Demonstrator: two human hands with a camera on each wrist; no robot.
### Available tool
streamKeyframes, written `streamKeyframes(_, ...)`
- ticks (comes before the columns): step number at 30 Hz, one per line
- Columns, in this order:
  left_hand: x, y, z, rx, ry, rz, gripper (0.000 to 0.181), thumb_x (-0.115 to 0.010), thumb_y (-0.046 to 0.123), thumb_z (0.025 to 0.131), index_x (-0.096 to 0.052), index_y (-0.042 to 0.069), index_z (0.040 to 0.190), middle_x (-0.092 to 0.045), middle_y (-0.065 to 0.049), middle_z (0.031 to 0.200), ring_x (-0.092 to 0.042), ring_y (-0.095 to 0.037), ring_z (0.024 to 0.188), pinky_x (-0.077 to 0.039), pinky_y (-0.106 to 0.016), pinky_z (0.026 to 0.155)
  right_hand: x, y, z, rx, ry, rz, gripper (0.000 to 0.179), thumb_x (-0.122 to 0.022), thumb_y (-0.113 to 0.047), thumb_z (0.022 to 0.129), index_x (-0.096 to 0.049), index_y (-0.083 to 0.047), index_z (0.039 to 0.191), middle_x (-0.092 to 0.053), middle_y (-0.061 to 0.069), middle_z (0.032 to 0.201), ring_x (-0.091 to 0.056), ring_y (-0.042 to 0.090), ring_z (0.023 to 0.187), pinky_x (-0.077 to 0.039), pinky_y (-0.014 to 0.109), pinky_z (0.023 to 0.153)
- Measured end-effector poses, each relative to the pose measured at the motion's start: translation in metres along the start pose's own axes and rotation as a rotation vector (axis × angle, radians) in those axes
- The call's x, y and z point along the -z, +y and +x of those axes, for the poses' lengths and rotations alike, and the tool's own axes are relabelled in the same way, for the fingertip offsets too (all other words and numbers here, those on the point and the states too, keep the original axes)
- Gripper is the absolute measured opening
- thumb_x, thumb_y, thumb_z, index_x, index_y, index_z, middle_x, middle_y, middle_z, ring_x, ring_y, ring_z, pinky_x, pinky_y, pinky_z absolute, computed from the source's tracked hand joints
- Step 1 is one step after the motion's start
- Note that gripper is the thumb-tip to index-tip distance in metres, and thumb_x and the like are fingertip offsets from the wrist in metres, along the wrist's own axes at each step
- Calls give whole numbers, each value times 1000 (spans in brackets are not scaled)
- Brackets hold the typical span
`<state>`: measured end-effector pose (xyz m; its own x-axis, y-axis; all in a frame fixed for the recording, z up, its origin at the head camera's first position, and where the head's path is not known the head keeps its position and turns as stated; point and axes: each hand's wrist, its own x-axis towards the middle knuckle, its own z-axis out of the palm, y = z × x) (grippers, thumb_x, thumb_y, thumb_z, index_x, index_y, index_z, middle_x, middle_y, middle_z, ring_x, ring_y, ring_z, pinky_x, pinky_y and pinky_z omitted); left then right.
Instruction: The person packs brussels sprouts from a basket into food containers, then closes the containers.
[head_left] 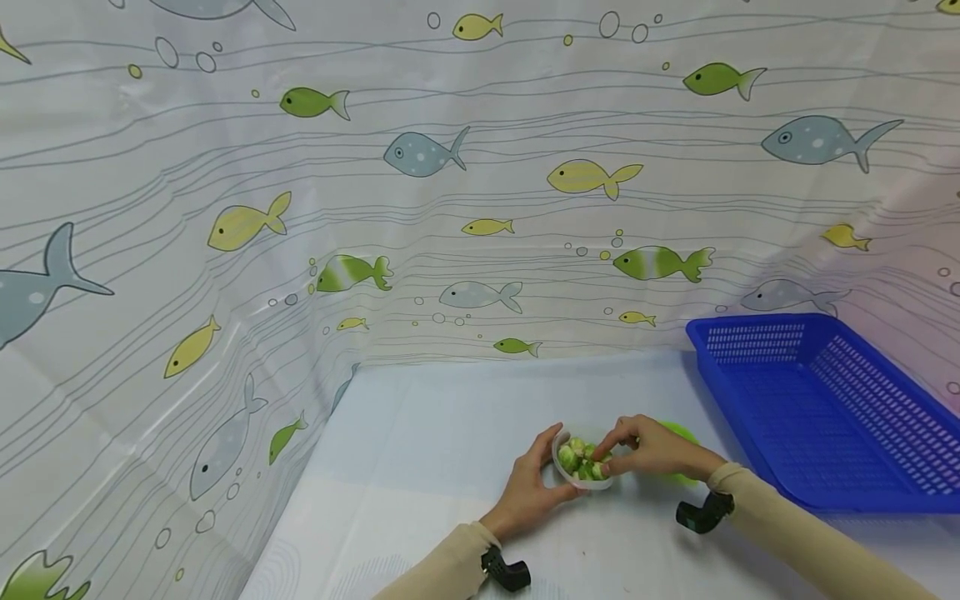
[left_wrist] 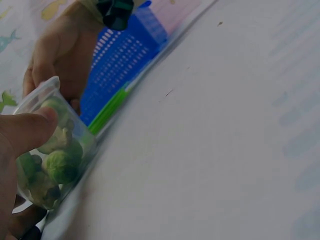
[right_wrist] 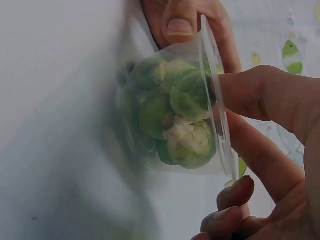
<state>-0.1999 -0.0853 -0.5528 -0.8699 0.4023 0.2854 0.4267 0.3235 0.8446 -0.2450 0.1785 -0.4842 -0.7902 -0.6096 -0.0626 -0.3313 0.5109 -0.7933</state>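
Observation:
A small clear plastic tub holding several Brussels sprouts stands on the white-covered table. My left hand grips it from the left, thumb on the near side and fingers round the far side; in the left wrist view the thumb presses the tub's wall. From the right, my right hand reaches over the rim, with thumb and forefinger down in the opening, pinching at a Brussels sprout. Seen from the right wrist, other sprouts show through the wall, while the rim partly hides the fingertips.
A bright green flat round item lies behind my right hand, partly covered by it. To the right stands a large blue plastic basket with perforated sides. A fish-patterned sheet hangs behind and left of the table.

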Motion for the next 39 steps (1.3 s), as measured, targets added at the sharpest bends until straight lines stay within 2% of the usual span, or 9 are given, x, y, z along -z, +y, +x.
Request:
streamKeyframes(5,-1,0,0,1,6,13,97,-88,28,89,-32,8,165,-52,-12,161,-57,-24,143,-47,-41,120,1,-4,0,-4,-12,14,21,-86,-29,87,-86,-21,106,-75,-2,103,-49,19,86,-37,27,73)
streamKeyframes(11,-1,1,0,12,7,13,97,-88,28,88,-32,9,165,-52,-12,161,-57,-24,143,-47,-40,120,1,1,-1,13,16,52,23,-85,-27,88,-85,-19,110,-73,-1,98,-44,13,80,-34,28,68)
streamKeyframes(17,0,3,-1,21,3,3,97,-88,27,89,-31,11,166,-51,-13,162,-57,-24,144,-48,-40,119,1,6,-4,24,139,36,31,-84,-29,91,-83,-16,119,-67,-1,93,-45,13,79,-34,30,65)
streamKeyframes(21,0,4,-1,30,1,-2,96,-87,28,89,-31,14,166,-51,-12,163,-56,-23,144,-48,-39,119,4,8,-6,-26,231,-27,42,-83,-38,91,-78,-20,128,-69,6,110,-55,23,98,-42,32,76)
streamKeyframes(24,0,3,0,26,1,-1,96,-87,28,90,-31,15,166,-51,-12,162,-56,-23,144,-48,-39,120,7,10,-9,-54,294,-79,51,-82,-41,92,-72,-22,138,-67,12,131,-59,35,117,-52,44,88)
streamKeyframes(26,0,3,0,20,0,-1,96,-87,28,90,-31,15,166,-51,-13,162,-57,-23,144,-48,-40,120,10,12,-12,-64,337,-105,58,-83,-41,92,-68,-20,143,-63,16,140,-57,41,125,-54,56,94)
streamKeyframes(29,-1,2,0,11,4,1,96,-88,27,89,-31,15,166,-52,-13,162,-57,-24,143,-48,-40,119,14,15,-18,-69,394,-136,68,-84,-41,90,-62,-16,149,-57,20,148,-50,46,134,-47,70,103)
streamKeyframes(31,-1,2,0,8,7,4,96,-88,27,89,-32,15,166,-52,-13,161,-58,-24,143,-48,-39,120,15,18,-21,-78,418,-157,74,-85,-43,88,-59,-14,151,-53,24,153,-44,50,138,-42,76,104)
streamKeyframes(39,-1,1,0,8,3,-2,96,-88,27,89,-31,15,166,-50,-15,162,-57,-25,144,-47,-39,120,11,41,-29,-108,459,-267,94,-91,-46,76,-53,-7,153,-39,36,158,-32,66,141,-28,90,101)
